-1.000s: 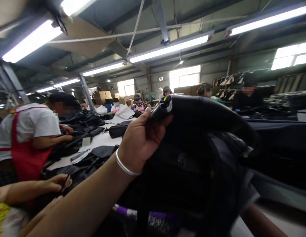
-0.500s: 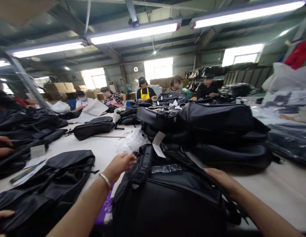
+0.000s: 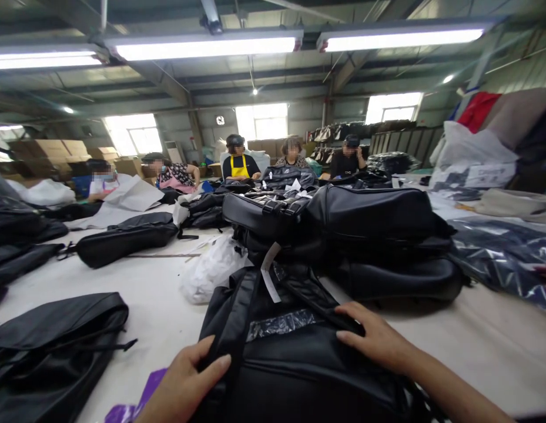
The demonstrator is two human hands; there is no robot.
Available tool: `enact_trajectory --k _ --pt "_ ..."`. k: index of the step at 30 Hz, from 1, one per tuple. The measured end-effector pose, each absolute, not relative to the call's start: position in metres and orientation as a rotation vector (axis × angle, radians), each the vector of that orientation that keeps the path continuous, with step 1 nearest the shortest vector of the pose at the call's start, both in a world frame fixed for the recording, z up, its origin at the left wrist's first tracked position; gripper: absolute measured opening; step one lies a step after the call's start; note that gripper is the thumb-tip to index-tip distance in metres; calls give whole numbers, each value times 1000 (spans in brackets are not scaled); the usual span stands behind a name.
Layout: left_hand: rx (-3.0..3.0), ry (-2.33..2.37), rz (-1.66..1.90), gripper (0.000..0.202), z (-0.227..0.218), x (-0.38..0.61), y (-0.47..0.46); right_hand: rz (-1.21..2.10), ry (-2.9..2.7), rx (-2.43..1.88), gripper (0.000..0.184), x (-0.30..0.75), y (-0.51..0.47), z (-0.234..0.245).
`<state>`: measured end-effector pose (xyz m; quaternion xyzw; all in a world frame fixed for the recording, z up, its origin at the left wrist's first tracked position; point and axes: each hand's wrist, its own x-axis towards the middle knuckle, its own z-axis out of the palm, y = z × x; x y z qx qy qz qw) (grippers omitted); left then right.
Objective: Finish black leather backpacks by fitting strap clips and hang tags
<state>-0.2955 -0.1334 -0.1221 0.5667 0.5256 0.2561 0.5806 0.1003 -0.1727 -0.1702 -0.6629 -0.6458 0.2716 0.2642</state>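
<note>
Black, smooth leather-like material makes up the backpack lying right in front of me on the long white work table, its padded shoulder straps turned up. My left hand rests at its left side, thumb and forefinger spread apart against the bag near the left strap; my other left fingers are hidden, and I cannot tell how they sit. My right hand is at the opposite side, thumb and forefinger apart as well, tips touching the bag beside the right strap. I cannot tell what my remaining right fingers do.

Between my hands, a shiny clear plastic strip lies across the bag, and a bent white paper tag stands out near its top. Just beyond is a stack of plump black leather-like bags, with a crumpled heap of translucent white plastic to the left of it. Near my left hand are a glossy purple piece and, further left, a floppy black bag. Across the table sits a person in a yellow apron.
</note>
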Motion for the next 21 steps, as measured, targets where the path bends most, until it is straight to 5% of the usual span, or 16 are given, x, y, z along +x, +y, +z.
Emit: enact_trajectory --k 9,12,17,21 --pt "557 1324 1360 8 -130 -353 -86 797 -1690 -1939 69 97 -171 -194" --pt "644 1390 1175 9 -152 -362 -81 825 -1637 -1915 66 101 -171 -197" --pt "1128 1751 853 38 -184 -357 -88 844 -1403 -1931 72 116 -164 -211" --pt "1040 1542 695 53 -178 -353 -100 998 -1250 -1942 82 122 -160 -221"
